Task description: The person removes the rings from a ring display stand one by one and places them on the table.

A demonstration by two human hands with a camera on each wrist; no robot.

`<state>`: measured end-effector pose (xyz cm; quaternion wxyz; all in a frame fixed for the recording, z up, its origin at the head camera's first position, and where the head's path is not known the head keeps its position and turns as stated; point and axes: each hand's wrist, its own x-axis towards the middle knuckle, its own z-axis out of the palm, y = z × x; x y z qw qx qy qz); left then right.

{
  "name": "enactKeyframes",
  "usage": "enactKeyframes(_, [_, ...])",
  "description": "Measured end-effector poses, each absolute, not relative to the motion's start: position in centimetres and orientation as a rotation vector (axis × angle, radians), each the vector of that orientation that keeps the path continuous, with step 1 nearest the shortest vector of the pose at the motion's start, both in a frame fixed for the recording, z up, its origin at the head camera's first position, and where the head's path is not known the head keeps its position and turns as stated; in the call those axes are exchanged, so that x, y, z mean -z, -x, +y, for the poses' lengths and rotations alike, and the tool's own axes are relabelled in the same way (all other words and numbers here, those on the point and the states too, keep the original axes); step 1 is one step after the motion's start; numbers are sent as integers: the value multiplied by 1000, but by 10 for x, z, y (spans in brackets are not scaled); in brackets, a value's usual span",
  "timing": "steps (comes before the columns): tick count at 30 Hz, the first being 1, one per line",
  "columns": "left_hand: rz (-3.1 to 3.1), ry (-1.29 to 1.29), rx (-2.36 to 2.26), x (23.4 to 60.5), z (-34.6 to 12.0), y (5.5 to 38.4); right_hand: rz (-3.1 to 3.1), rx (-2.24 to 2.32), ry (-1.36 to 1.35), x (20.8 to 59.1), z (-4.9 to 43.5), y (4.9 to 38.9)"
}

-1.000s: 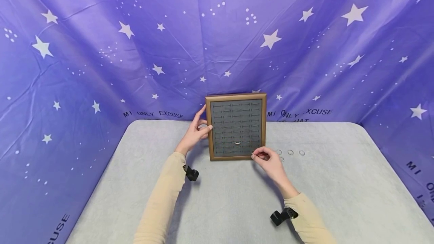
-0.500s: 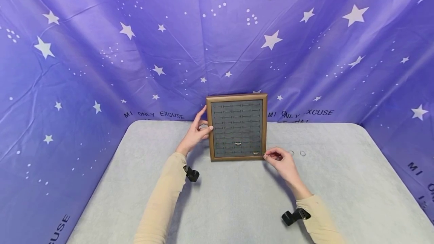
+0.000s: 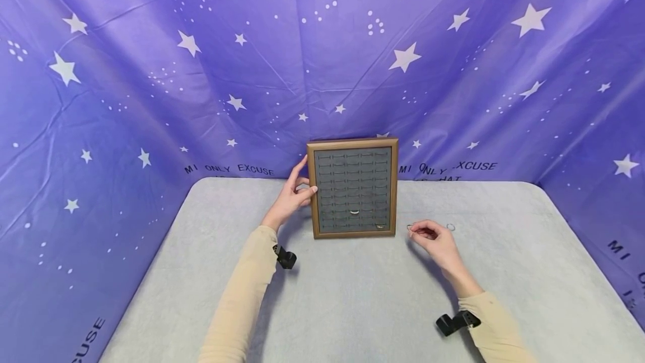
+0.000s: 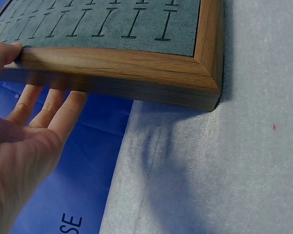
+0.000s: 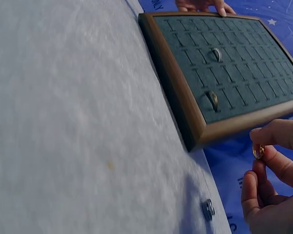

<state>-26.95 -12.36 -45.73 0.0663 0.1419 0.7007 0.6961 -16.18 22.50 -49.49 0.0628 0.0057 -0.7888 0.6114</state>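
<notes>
A wood-framed ring display board [image 3: 353,189] with a grey-green slotted pad stands upright near the back of the table. My left hand [image 3: 289,200] holds its left side, thumb on the front of the frame and fingers along the side and behind, as the left wrist view shows. Two rings sit in slots: a silver ring [image 5: 217,54] and a gold ring [image 5: 213,100] close to the bottom right corner. To the right of the board, my right hand [image 3: 435,242] pinches another gold ring [image 5: 258,151] between thumb and fingertip.
A silver ring [image 5: 208,209] lies on the pale table [image 3: 353,296], and a loose ring [image 3: 450,227] shows just beyond the right hand. Purple star-patterned cloth [image 3: 252,71] hangs behind and on both sides. Black cameras [image 3: 286,257] are strapped to both wrists.
My right hand has moved right, away from the board's lower right corner, leaving a gold ring in the slot there. It now pinches another ring. The left hand has stayed on the frame.
</notes>
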Motion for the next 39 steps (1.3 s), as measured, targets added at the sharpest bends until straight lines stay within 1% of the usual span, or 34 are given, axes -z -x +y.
enactKeyframes(8, [2097,-404,-2091,458,-124,270,-2415,-1768,-26,496,242,157])
enactKeyframes(23, [2076,-402,-2107,456,-124,269,-2484,-1737,53,507,269,156])
enactKeyframes(39, [2075,-403,-2107,457,-124,270,-2651,-1437,48,511,286,162])
